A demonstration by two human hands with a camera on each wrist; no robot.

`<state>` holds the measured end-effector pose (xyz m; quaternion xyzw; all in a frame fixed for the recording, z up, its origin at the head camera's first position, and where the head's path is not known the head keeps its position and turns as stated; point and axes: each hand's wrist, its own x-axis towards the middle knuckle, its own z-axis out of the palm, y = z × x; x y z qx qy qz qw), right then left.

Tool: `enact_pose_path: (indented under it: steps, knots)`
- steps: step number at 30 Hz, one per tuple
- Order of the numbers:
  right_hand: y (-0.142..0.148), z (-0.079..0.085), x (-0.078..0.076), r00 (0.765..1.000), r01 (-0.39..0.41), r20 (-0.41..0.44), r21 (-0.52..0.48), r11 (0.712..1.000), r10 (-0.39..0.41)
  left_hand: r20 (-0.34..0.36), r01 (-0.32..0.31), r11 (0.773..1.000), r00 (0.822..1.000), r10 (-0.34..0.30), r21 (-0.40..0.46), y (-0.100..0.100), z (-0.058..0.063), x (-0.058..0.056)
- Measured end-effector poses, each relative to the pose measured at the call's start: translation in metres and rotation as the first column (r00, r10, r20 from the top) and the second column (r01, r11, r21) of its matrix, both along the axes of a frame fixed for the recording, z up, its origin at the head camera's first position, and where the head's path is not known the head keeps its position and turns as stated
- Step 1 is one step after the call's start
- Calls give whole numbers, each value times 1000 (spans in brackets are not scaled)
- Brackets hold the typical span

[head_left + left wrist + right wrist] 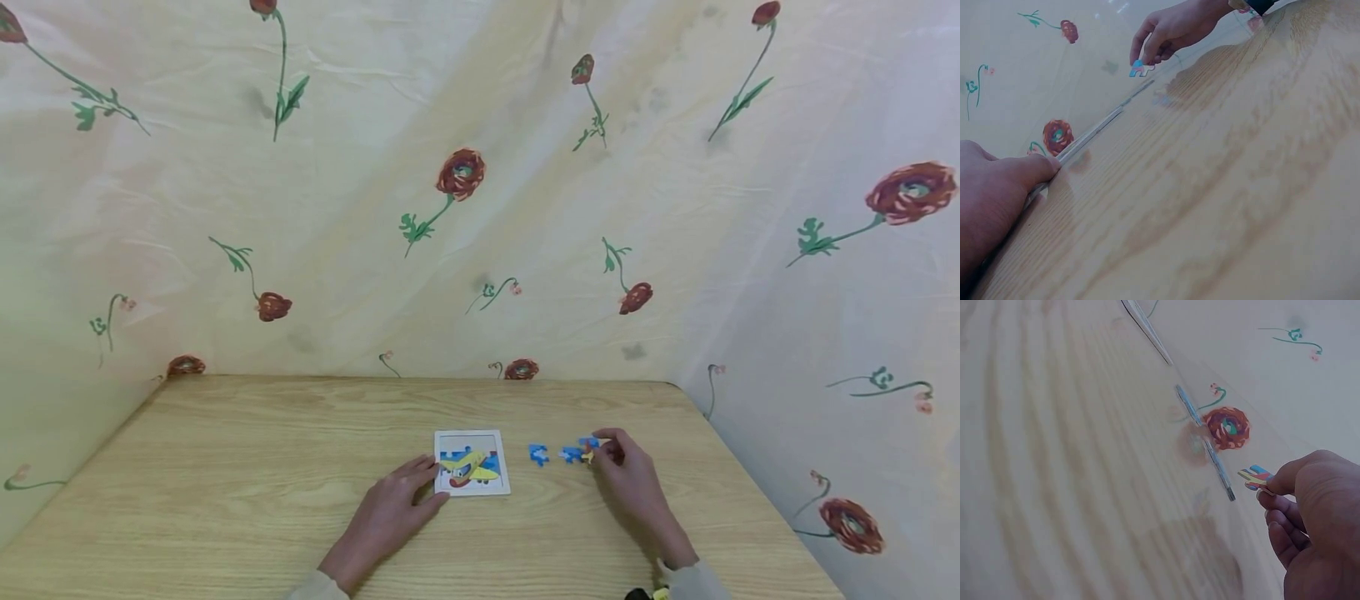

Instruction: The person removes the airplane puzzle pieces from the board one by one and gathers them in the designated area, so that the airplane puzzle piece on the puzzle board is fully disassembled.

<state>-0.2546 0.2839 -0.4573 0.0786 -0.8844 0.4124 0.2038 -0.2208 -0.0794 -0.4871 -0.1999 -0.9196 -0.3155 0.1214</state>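
Head view: left hand (390,507) touches white frame (480,492), right hand (634,477) pinches blue-red-yellow puzzle piece (589,442).

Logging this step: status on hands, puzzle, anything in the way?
Left hand touching puzzle tray, left side. Right hand pinching a puzzle piece, lifted. Tray part-filled, upper strip bare. Loose pieces between tray and right hand.

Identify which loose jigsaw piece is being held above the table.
It is the blue, red and yellow jigsaw piece pinched in the right hand; the other loose pieces lie on the table, untouched by either hand.
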Motion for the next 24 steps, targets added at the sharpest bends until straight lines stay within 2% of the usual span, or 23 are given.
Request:
enact_pose_path:
  steps: [3, 13, 24]
  knots:
    - [5, -1, 1, 1000, 4, -19, 4, 1000, -4, 4, -1, 1000, 1000, 1, -1, 0, 0, 0]
    - [19, 1, 4, 997, 52, 54, 37, 998, -54, -3, -3, 1000, 1000, 3, -5, 0, -1, 0]
    - [23, 0, 3, 990, 69, 120, 43, 997, -73, 1, 8, 1000, 1000, -8, -3, -1, 0, 0]
